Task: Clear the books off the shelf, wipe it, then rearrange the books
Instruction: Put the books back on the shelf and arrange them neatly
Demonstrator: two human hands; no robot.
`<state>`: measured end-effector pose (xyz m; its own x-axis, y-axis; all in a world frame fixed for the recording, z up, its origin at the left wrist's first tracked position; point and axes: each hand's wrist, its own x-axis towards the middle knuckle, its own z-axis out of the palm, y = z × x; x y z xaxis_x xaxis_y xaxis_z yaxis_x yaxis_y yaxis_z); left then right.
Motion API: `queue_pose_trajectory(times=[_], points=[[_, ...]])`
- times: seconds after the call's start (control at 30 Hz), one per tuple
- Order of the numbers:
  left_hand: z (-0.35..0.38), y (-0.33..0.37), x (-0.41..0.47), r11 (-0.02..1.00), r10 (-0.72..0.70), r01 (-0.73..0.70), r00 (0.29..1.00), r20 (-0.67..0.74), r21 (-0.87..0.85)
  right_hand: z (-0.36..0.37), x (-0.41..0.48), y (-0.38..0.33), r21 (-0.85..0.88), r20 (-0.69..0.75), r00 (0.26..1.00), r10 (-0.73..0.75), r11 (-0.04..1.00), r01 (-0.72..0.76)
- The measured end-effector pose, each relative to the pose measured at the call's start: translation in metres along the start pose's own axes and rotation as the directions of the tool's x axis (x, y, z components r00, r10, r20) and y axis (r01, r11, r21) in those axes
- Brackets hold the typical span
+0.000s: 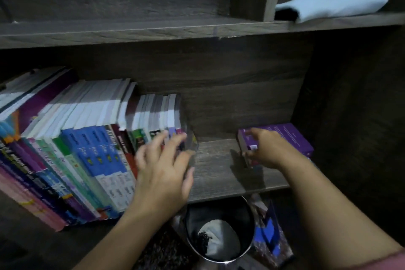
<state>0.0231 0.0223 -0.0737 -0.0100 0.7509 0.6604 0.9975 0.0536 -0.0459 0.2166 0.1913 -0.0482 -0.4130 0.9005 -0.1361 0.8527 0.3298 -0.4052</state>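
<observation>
The purple book (285, 136) looks thick and stiff, maybe a bit heavy, so it is best held by its thick edge. It has small pale writing and lies flat at the right end of the shelf (214, 166). The right hand (266, 149) grips its near end. The left hand (162, 166) is spread wide against the row of books (87, 142).

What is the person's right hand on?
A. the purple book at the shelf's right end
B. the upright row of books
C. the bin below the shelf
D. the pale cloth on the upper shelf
A: the right hand grips the near end of the purple book, well apart from the row of books that the left hand reaches.
</observation>
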Motion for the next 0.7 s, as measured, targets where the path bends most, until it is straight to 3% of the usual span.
queue_pose_trajectory(times=[0.07, 0.3, 0.47, 0.7], points=[[0.020, 0.022, 0.007, 0.996, 0.077, -0.071, 0.989, 0.126, -0.056, -0.007, 0.000, 0.030, -0.007, -0.017, 0.996, 0.092, 0.996, -0.092], [0.090, 0.098, 0.052, 0.974, 0.120, -0.024, 0.897, 0.426, -0.224, -0.006, 0.005, 0.101, 0.004, 0.028, 0.958, 0.286, 0.958, -0.286], [0.145, 0.127, 0.078, 0.961, 0.122, 0.031, 0.843, 0.524, -0.273, 0.001, 0.018, 0.116, 0.026, 0.069, 0.921, 0.384, 0.922, -0.386], [0.185, 0.135, 0.094, 0.986, 0.084, 0.021, 0.798, 0.596, -0.167, 0.004, 0.037, 0.106, 0.132, 0.070, 0.829, 0.555, 0.819, -0.559]])
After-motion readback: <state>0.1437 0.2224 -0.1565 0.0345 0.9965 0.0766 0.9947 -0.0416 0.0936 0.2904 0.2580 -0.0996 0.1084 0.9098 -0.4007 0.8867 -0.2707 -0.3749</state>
